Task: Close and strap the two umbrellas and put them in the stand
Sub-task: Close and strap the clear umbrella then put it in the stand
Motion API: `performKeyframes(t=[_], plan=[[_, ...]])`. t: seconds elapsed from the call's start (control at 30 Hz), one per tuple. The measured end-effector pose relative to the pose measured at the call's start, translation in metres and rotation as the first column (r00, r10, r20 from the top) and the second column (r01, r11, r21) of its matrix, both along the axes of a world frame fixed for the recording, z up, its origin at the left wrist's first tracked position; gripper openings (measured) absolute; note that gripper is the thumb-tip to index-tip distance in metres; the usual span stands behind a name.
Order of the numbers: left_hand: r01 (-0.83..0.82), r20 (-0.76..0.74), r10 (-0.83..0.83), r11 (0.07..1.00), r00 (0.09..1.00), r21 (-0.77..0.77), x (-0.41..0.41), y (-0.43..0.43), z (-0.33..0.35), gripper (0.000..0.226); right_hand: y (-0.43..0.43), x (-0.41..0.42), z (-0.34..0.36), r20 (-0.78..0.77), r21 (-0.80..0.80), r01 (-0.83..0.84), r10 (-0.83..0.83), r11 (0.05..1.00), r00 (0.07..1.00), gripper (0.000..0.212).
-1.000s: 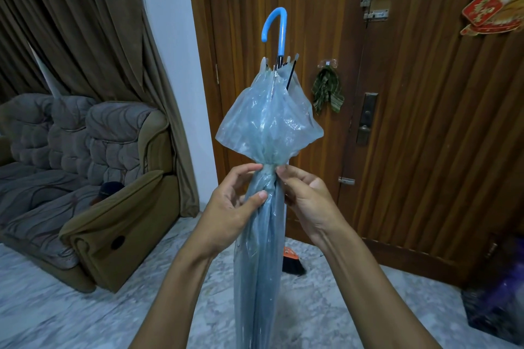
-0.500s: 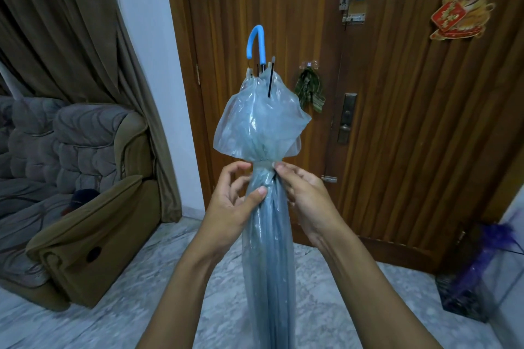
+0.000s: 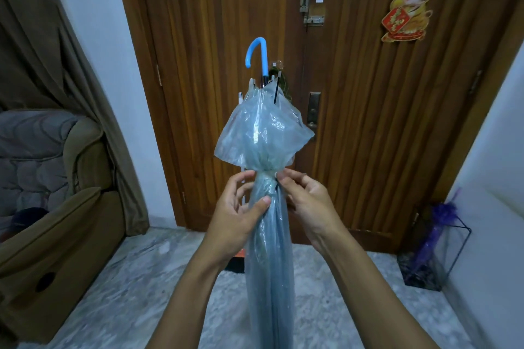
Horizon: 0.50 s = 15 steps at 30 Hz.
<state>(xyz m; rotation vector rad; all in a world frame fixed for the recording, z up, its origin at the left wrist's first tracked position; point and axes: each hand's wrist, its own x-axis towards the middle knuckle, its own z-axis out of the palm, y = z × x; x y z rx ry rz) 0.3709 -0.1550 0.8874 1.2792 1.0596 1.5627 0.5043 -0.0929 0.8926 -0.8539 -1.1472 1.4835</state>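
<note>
A folded translucent blue umbrella (image 3: 269,258) stands upright before me, its blue crook handle (image 3: 259,54) at the top. Its loose canopy edge flares out above a strap (image 3: 266,176) cinched around the folds. My left hand (image 3: 235,212) holds the umbrella just under the strap, thumb pressed on the front. My right hand (image 3: 307,204) pinches the strap's right side with its fingertips. A purple umbrella (image 3: 435,238) leans in a black wire stand (image 3: 459,252) at the lower right by the wall.
A wooden door (image 3: 354,93) with a latch and lock fills the background. A brown and grey sofa (image 3: 56,207) sits at the left beside a curtain. An orange and black object lies on the marble floor (image 3: 141,292) behind the umbrella.
The view has swung right, bringing the wire stand and purple umbrella fully into sight. Both hands stay at the strap, with the fingers shifting slightly around it.
</note>
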Motion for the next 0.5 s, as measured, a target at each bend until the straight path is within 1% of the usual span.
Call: performKeyframes(t=[0.1,0.17,0.23,0.3,0.37,0.43,0.5], plan=[[-0.004,-0.012,0.004,1.000,1.000,0.016,0.005,0.008,-0.004,0.047,-0.004,0.001,-0.004,0.005,0.015,0.092,-0.092,0.996,0.996,0.022],[-0.013,-0.033,0.014,1.000,0.999,0.029,0.011,0.013,-0.009,0.049,-0.009,0.001,-0.009,0.025,0.058,0.165,-0.167,0.985,0.986,0.020],[0.040,-0.027,-0.040,0.999,0.999,0.006,0.015,0.017,-0.014,0.050,-0.015,0.002,-0.013,0.060,0.122,0.198,-0.207,0.973,0.977,0.023],[0.110,0.040,-0.108,0.993,0.993,-0.053,0.015,0.024,-0.018,0.043,-0.018,0.008,-0.016,0.073,0.183,0.226,-0.242,0.957,0.968,0.025],[0.140,0.110,-0.128,0.984,0.986,-0.113,0.015,0.036,-0.016,0.028,-0.016,0.019,-0.017,0.104,0.221,0.246,-0.274,0.944,0.956,0.024],[0.103,0.055,-0.097,0.986,0.994,-0.129,0.021,0.048,-0.010,0.011,-0.013,0.030,-0.020,0.142,0.263,0.238,-0.282,0.935,0.949,0.024],[0.074,-0.019,-0.076,0.991,0.997,-0.108,0.033,0.060,-0.004,0.018,-0.010,0.042,-0.022,0.192,0.321,0.224,-0.295,0.920,0.936,0.029]])
